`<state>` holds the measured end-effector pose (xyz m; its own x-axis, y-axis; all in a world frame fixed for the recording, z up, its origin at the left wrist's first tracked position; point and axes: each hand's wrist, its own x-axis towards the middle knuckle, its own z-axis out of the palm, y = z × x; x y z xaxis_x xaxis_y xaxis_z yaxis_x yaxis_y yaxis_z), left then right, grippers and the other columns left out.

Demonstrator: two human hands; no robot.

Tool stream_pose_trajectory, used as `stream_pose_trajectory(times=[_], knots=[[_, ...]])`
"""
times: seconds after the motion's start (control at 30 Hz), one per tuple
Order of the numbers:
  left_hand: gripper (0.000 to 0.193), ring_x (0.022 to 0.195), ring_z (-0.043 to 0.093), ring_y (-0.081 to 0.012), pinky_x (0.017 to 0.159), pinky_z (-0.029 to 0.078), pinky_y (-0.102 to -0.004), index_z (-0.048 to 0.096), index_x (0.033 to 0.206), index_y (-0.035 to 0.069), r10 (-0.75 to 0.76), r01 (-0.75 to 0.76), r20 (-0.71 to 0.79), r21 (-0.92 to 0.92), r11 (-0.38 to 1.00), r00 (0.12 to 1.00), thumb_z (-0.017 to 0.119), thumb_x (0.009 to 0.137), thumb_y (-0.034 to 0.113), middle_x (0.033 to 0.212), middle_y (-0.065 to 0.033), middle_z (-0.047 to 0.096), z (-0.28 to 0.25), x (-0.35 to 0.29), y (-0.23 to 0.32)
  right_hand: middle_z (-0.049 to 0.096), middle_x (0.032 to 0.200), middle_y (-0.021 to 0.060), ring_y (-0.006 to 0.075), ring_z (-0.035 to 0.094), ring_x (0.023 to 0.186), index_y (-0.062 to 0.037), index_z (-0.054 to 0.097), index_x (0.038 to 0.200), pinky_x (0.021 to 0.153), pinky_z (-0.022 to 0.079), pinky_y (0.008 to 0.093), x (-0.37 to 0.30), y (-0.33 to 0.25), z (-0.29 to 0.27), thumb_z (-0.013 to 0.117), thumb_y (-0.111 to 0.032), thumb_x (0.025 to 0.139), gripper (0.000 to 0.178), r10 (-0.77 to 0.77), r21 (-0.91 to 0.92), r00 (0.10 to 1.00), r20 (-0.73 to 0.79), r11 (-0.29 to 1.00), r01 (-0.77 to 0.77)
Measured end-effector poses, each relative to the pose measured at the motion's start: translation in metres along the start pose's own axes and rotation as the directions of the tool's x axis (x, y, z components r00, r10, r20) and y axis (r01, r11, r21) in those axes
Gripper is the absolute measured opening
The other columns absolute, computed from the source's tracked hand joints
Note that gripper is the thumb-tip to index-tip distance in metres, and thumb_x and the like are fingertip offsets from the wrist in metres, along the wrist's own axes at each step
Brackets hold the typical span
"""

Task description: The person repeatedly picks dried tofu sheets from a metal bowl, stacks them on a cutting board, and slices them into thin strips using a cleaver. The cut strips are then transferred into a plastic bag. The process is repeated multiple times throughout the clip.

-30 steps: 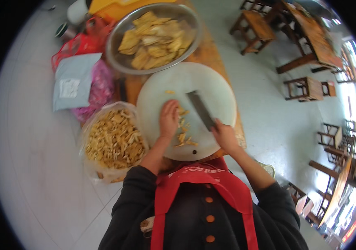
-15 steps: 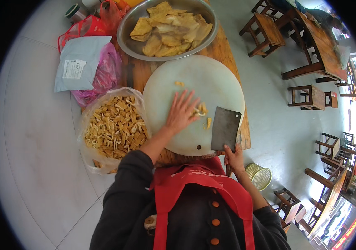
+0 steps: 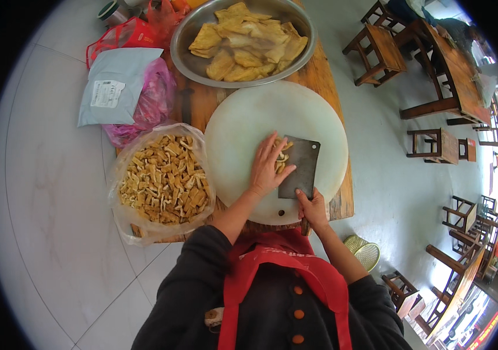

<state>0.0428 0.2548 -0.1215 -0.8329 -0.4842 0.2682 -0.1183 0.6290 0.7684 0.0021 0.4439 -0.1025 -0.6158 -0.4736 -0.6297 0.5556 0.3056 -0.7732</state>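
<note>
While strips bunch, right hand holds rectangular cleaver.

Around my view I see a grey parcel over a pink bag at ten o'clock, a red bag at eleven, a wooden stool at three, a yellowish basket at four.

I find the dark-grey rectangular metal cleaver matt, the whitish round plastic-looking board smooth. I record a glossy round silver metal basin.
</note>
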Motion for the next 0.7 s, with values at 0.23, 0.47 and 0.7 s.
stream_pose_trajectory(times=[0.23,0.47,0.7], knots=[[0.053,0.135,0.037,-0.0357,0.111,0.034,-0.0433,0.049,0.138,0.014,-0.113,0.113,-0.044,-0.016,0.993,0.993,0.065,0.088,0.02,0.148,-0.0107,0.04,-0.004,-0.007,0.017,0.047,0.052,-0.0001,0.0102,0.043,0.037,-0.0057,0.049,0.089,0.035,0.039,0.0275,-0.001,-0.01,0.032,0.062,-0.018,0.094,0.018,0.026,-0.03,0.993,0.118,0.999,-0.022],[0.043,0.13,0.044,-0.034,0.106,0.039,-0.042,0.058,0.129,0.012,-0.067,0.12,-0.3,0.162,0.979,0.952,0.064,0.087,0.013,0.139,-0.0112,0.049,-0.126,-0.007,0.037,0.048,0.053,0.0,0.0096,0.045,0.038,-0.0074,0.05,0.089,0.034,0.038,0.0275,-0.029,-0.054,0.116,0.06,-0.019,0.095,0.016,-0.073,-0.027,0.923,0.378,0.996,0.089],[0.036,0.13,0.042,-0.0367,0.106,0.037,-0.0458,0.06,0.12,0.007,-0.084,0.351,-0.405,0.651,0.673,0.911,0.063,0.084,0.005,0.134,-0.0127,0.053,-0.256,-0.071,-0.021,0.062,0.065,0.0146,0.0215,0.06,0.049,0.0006,0.06,0.095,0.046,0.046,0.036,-0.018,-0.07,0.194,0.063,-0.024,0.09,0.026,-0.355,-0.378,0.808,0.471,0.746,0.548]])
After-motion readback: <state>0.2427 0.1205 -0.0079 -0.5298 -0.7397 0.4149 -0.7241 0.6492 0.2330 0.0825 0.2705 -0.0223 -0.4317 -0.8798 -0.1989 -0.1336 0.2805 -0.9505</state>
